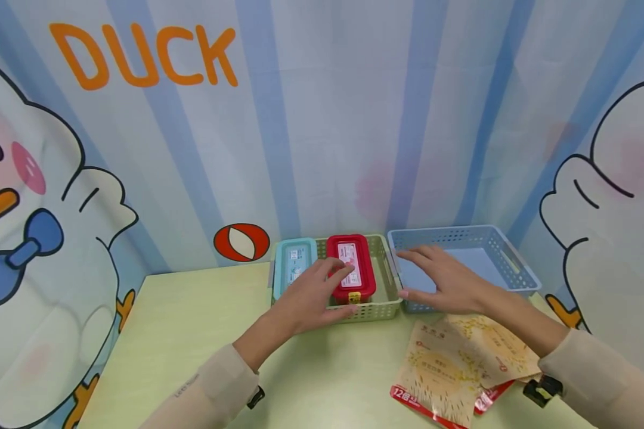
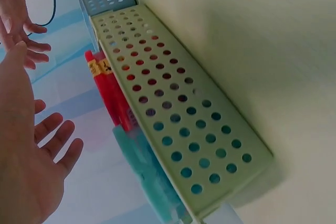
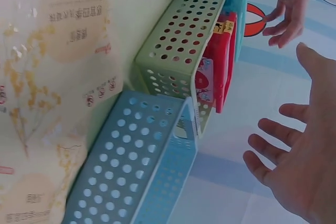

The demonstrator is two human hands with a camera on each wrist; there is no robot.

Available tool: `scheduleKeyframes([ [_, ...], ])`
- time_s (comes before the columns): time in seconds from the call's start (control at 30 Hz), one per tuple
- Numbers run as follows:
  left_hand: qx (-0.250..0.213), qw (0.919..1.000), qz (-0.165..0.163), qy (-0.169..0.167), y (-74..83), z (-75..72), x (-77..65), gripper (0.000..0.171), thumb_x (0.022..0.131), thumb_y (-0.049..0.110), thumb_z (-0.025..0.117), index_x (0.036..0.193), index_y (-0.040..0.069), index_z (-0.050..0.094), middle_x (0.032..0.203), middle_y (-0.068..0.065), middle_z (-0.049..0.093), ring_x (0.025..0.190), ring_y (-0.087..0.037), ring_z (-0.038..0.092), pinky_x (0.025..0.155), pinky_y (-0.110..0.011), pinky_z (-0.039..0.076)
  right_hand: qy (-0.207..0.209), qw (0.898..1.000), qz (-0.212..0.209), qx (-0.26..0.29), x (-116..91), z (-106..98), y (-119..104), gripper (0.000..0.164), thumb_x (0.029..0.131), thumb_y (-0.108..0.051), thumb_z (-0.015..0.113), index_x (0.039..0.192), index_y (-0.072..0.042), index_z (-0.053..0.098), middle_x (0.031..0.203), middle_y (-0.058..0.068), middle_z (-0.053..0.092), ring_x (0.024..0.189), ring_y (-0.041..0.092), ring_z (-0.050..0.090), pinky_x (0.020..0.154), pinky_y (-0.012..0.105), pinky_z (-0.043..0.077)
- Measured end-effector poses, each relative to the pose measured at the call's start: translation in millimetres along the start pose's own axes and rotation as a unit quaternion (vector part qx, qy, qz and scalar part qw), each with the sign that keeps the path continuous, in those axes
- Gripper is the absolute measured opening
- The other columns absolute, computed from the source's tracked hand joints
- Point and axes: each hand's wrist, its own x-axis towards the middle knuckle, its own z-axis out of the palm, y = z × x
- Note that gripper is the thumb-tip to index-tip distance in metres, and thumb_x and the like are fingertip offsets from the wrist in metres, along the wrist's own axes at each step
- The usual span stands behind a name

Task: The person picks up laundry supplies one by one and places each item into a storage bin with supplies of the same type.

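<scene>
My left hand (image 1: 313, 295) hovers over the front of the green basket (image 1: 383, 311), fingers loosely bent and apart from the things inside. In that basket a red-lidded box (image 1: 362, 262) stands beside a light blue-lidded box (image 1: 295, 262); the left wrist view shows a gap between hand and basket. My right hand (image 1: 448, 280) is held above the left part of the blue basket (image 1: 515, 262), its fingers spread and holding nothing. From the right wrist view, the right hand (image 3: 294, 150) is also apart from both baskets.
Beige printed packets (image 1: 445, 369) with red edges lie overlapping on the pale green table (image 1: 204, 333), under my right forearm. Behind the baskets hangs a blue-striped curtain (image 1: 343, 119) with duck drawings. The two baskets stand side by side against it.
</scene>
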Motion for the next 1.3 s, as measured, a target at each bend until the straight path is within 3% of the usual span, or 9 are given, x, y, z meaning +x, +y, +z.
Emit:
scheduleKeyframes([
  [0.17,-0.022,0.9997,0.013,0.002,10.8,11.1,0.7,0.08,0.096,0.063,0.068,0.159,0.017,0.048,0.15,-0.002,0.05,0.134,-0.019,0.049,0.099,-0.037,0.057,-0.017,0.999,0.023,0.039,-11,2,2,0.07,0.102,-0.051,0.067,0.157,-0.011,0.049,0.154,0.017,0.051,0.14,0.041,0.049,0.106,0.067,0.045],
  [0.33,-0.036,0.9979,0.053,-0.005,24.2,23.6,2.0,0.073,0.1,0.059,0.064,0.156,0.015,0.051,0.147,-0.001,0.052,0.13,-0.016,0.05,0.102,-0.032,0.054,-0.016,0.998,0.031,0.061,-19,3,6,0.064,0.102,-0.046,0.069,0.151,-0.008,0.054,0.138,0.01,0.061,0.125,0.032,0.06,0.097,0.058,0.052],
  [0.7,-0.067,0.9912,0.09,-0.07,55.0,62.5,3.3,0.069,0.105,0.062,0.054,0.152,0.012,0.055,0.142,-0.001,0.056,0.126,-0.013,0.056,0.107,-0.03,0.05,-0.05,0.994,0.045,0.085,-35,5,11,0.059,0.103,-0.045,0.068,0.147,-0.007,0.057,0.128,0.005,0.065,0.115,0.027,0.063,0.088,0.048,0.054],
  [0.8,-0.073,0.9901,0.084,-0.086,64.3,75.8,6.4,0.07,0.106,0.063,0.05,0.151,0.01,0.055,0.143,-0.002,0.057,0.13,-0.015,0.056,0.11,-0.031,0.048,-0.068,0.992,0.044,0.094,-39,5,12,0.06,0.103,-0.045,0.069,0.144,-0.002,0.058,0.127,0.009,0.067,0.113,0.028,0.064,0.09,0.05,0.055],
  [1.03,-0.088,0.9889,0.035,-0.115,79.3,96.6,18.1,0.071,0.108,0.063,0.045,0.153,0.009,0.054,0.152,-0.007,0.054,0.139,-0.019,0.053,0.114,-0.033,0.046,-0.123,0.985,0.064,0.104,-49,10,19,0.058,0.103,-0.045,0.068,0.137,0.001,0.062,0.126,0.01,0.066,0.111,0.03,0.066,0.092,0.052,0.056],
  [1.3,-0.16,0.9795,-0.013,-0.122,91.2,116.2,36.0,0.062,0.108,0.053,0.056,0.147,0.005,0.058,0.128,-0.003,0.062,0.113,-0.01,0.06,0.097,-0.027,0.053,-0.149,0.978,0.087,0.114,-66,34,36,0.046,0.103,-0.039,0.07,0.129,-0.002,0.066,0.117,0.008,0.066,0.103,0.024,0.064,0.084,0.045,0.055],
])
